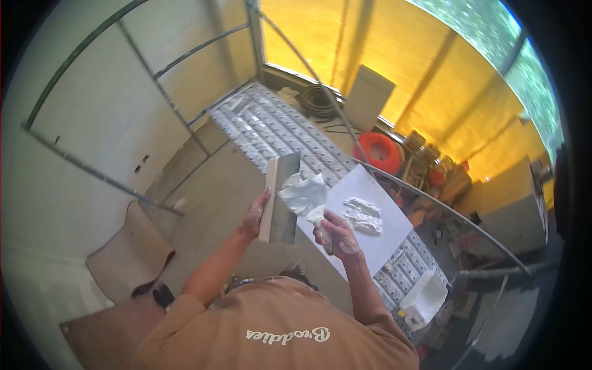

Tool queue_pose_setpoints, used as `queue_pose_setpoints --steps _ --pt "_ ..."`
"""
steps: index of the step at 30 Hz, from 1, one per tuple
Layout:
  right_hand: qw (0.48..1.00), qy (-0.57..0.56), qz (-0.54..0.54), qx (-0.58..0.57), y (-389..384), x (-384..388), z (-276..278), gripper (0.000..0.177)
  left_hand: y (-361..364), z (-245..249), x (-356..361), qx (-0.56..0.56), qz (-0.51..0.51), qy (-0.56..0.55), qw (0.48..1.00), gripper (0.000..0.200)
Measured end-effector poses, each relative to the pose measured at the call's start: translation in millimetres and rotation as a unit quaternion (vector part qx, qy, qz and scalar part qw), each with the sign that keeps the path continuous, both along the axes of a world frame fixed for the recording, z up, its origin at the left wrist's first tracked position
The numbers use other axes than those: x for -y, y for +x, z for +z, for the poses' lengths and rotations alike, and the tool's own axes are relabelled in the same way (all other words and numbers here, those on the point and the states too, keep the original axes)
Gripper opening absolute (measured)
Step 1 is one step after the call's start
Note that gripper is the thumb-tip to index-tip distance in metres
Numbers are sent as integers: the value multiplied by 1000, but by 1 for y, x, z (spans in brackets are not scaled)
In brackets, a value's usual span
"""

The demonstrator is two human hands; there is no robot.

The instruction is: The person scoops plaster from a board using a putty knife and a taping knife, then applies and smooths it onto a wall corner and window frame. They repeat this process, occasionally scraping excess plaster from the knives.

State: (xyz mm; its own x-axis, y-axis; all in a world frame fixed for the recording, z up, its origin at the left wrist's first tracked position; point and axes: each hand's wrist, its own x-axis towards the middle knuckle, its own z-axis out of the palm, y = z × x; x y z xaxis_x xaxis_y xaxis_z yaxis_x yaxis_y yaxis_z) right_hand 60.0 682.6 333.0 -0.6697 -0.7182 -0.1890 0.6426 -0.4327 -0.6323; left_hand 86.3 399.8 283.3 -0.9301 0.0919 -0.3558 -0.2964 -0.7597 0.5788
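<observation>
My left hand (pixel 254 217) grips a wide plastering trowel (pixel 280 198) by its pale wooden edge, blade upright in front of me. My right hand (pixel 336 235) holds a smaller putty knife (pixel 306 196) loaded with white filler, its blade pressed against the wide trowel's face. Both hands are smeared with white plaster. Just right of my hands lies a white board (pixel 364 228) with a heap of white plaster (pixel 362 215) on it.
White plasterboard wall (pixel 92 123) with metal scaffold bars (pixel 166 92) stands to the left. A studded floor mat (pixel 271 126), an orange hose coil (pixel 377 152), a black cable coil (pixel 317 102), a white tub (pixel 425 296) and cardboard (pixel 126 250) lie on the floor below.
</observation>
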Motion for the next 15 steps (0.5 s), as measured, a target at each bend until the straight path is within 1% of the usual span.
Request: queue_pose_setpoints --steps 1,2,3,4,5,6,7,9,10,12,13,14,15 --pt "1000 0 18 21 -8 13 -17 34 11 -12 19 -28 27 -5 999 47" --pt "999 45 -17 17 -9 29 -20 38 20 -31 39 -57 52 -11 997 47" --pt "997 73 -22 -26 -14 41 -24 38 31 -94 82 -13 107 46 993 48" --pt "992 99 -28 -67 -16 55 -27 38 49 -81 102 -16 126 48 991 48" --pt "996 64 -13 -58 -13 73 -20 38 69 -48 120 -29 120 51 991 48" --pt "996 64 6 -64 -8 95 -12 38 88 -18 136 -45 114 53 991 47" --pt "998 41 27 -47 2 119 -3 36 106 0 150 -42 168 24 985 47" --pt "997 0 77 -21 25 170 9 33 142 4 188 -49 198 21 979 48" --pt "995 0 97 -27 36 200 11 33 160 4 205 -50 209 17 976 48" --pt "993 -30 91 -69 63 263 15 33 196 11 231 -51 244 14 968 47" --pt "990 -29 115 -71 74 293 5 33 213 11 244 -46 262 12 964 45" --pt "972 64 81 -210 84 325 -17 32 228 5 260 -49 287 12 957 45" --pt "925 149 41 -347 95 357 -39 31 240 -5 276 -48 302 21 952 45"
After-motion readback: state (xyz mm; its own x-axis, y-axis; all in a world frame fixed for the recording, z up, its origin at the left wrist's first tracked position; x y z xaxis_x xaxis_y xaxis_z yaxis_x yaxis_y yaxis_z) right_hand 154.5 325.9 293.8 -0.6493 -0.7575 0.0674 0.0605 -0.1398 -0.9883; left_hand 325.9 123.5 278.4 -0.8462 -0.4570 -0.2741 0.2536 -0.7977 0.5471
